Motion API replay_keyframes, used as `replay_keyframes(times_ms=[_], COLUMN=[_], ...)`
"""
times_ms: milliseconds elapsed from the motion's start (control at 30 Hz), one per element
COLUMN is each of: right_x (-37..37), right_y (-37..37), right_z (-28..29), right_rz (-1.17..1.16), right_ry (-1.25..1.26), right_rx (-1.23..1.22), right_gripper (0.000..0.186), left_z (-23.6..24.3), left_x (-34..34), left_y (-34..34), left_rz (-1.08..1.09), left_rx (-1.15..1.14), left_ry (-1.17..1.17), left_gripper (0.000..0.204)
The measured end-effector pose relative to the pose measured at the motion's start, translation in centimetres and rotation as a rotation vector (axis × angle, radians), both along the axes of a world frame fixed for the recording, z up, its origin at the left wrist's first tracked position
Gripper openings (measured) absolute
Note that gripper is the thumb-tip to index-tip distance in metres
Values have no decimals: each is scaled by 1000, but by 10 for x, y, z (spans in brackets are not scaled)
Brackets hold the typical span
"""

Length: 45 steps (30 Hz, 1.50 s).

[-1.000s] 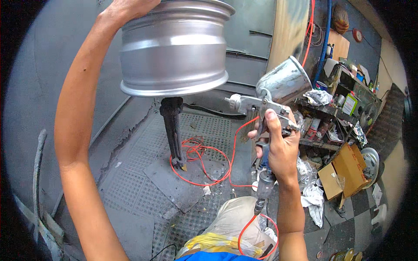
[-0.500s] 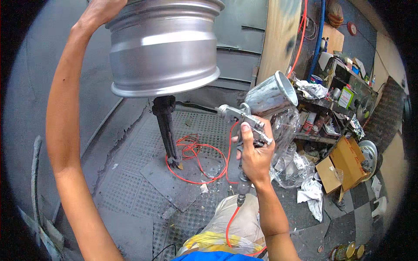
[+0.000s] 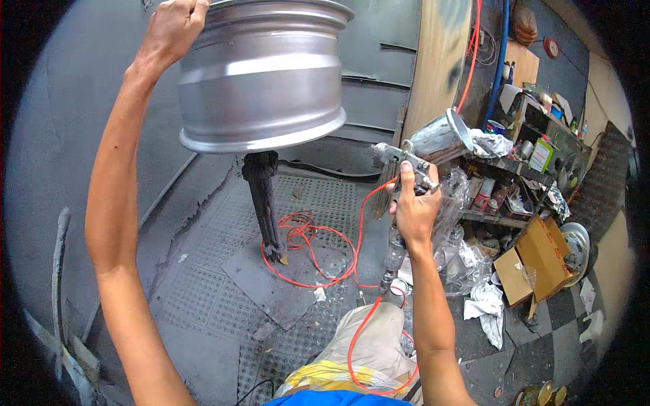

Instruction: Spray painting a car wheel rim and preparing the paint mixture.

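A silver wheel rim [image 3: 264,88] sits on top of a dark, crusted stand [image 3: 263,203], its upper edge cut off by the picture. At the rim's upper left edge, my left hand [image 3: 171,34] is closed on it, the fingertips partly hidden. My right hand [image 3: 416,210] grips a metal spray gun [image 3: 391,154] by its handle, thumb up along the back. The gun's paint-smeared cup [image 3: 440,137] tilts to the right, and its nozzle points left toward the rim, some way apart from it. A red air hose [image 3: 352,348] runs from the handle's lower end.
Red hose [image 3: 308,233] lies coiled on the studded floor mat beside the stand's foot. To the right are a cluttered shelf [image 3: 497,220], crumpled clear plastic [image 3: 450,260], an open cardboard box [image 3: 535,260] and a white rag [image 3: 485,308]. A grey wall [image 3: 88,122] stands at left.
My right hand has moved the spray gun right and slightly up, away from the rim. My left hand appears lower and further right, still at the rim's edge.
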State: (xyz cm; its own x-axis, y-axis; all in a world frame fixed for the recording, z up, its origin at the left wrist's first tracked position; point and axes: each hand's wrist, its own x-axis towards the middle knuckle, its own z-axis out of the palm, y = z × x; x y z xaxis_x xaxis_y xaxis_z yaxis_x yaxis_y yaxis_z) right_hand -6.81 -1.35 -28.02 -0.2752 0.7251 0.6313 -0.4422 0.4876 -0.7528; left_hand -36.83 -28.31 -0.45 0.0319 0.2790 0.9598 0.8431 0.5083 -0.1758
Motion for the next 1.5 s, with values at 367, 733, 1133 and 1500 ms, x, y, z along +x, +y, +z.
replay_keyframes(times_ms=[367,733,1133,1500], right_x=[3,4,0,6], right_y=[-23,-45,-62,-80], right_z=[-5,-1,0,-3], right_rz=[117,156,218,260], right_ry=[0,-5,-22,-51], right_rx=[-37,-46,-40,-12], right_gripper=[24,25,27,29], left_z=[15,51,48,38], left_x=[112,93,87,110], left_y=[98,172,75,77], left_rz=[46,-168,123,82], left_rx=[-251,-301,-281,-308], left_ry=[-200,-134,-203,-138], left_gripper=[48,53,49,46])
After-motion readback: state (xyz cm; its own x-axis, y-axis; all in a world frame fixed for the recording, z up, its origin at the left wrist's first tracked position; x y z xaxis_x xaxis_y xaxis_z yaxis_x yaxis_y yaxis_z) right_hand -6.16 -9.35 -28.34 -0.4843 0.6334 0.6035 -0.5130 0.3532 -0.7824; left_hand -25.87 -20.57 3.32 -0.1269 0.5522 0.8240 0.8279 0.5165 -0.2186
